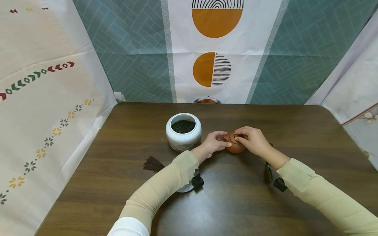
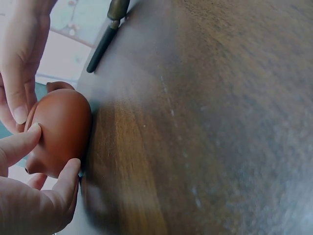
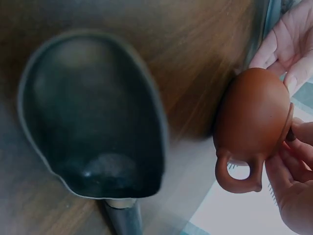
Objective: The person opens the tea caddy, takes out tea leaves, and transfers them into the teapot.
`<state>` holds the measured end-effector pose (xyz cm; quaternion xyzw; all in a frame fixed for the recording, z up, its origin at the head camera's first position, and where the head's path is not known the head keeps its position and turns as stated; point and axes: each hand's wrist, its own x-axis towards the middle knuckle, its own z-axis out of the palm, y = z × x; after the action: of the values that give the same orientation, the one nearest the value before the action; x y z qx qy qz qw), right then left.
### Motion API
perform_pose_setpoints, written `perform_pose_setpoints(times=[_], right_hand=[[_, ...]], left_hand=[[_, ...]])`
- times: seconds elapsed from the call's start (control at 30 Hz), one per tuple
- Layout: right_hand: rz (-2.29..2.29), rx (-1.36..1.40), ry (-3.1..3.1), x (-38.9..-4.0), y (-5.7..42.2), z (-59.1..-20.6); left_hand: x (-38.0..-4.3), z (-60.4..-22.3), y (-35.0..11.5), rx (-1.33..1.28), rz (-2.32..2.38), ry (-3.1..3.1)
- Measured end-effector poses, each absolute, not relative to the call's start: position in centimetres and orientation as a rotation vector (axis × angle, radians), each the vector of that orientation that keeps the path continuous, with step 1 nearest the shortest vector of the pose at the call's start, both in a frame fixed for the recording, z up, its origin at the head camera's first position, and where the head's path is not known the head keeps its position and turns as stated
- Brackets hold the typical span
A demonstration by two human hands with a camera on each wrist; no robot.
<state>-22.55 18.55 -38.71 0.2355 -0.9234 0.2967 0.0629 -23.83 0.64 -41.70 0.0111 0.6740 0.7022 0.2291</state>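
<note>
A small reddish-brown clay teapot (image 1: 235,149) stands on the table between the two hands. From the left, my left hand (image 1: 211,143) holds it at the spout side, with thumb and fingers spread around the body; the short spout (image 2: 33,164) shows between them in the left wrist view. My right hand (image 1: 253,140) reaches over the top and pinches the knob of the lid (image 3: 287,125), which sits at the pot's mouth. The looped handle (image 3: 226,179) is free of both hands in the right wrist view.
Left of the teapot stands a white jar (image 1: 183,141) with dark loose tea leaves (image 1: 183,127). A brown-bristled brush (image 1: 153,164) and a pale round dish (image 1: 186,188) lie partly under the left forearm. A dark scoop (image 3: 93,117) lies by the right wrist. Fabric hangs behind the table.
</note>
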Motion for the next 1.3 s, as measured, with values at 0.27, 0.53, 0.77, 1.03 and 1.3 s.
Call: perform_pose_setpoints(times=[0.27,0.53,0.77,1.03,1.3], right_hand=[[0.926,0.674,-2.837,-22.6,18.6,-38.7],[1.002,0.598,-2.886,-22.4,18.8,-38.6],[1.038,0.573,-2.817,-22.0,18.5,-37.7],[1.222,0.515,-2.742,-21.1,16.9,-36.3],[1.329,0.577,-2.634,-21.4,14.1,-35.3]], left_hand=[[-23.6,-41.2,0.7,0.008,1.866,1.921],[-23.0,-40.2,0.6,0.040,1.716,2.049],[-22.0,-38.4,-0.7,0.149,1.499,2.189],[-19.7,-36.2,-3.7,0.330,1.368,2.290],[-16.4,-35.0,-6.7,0.514,1.592,2.377]])
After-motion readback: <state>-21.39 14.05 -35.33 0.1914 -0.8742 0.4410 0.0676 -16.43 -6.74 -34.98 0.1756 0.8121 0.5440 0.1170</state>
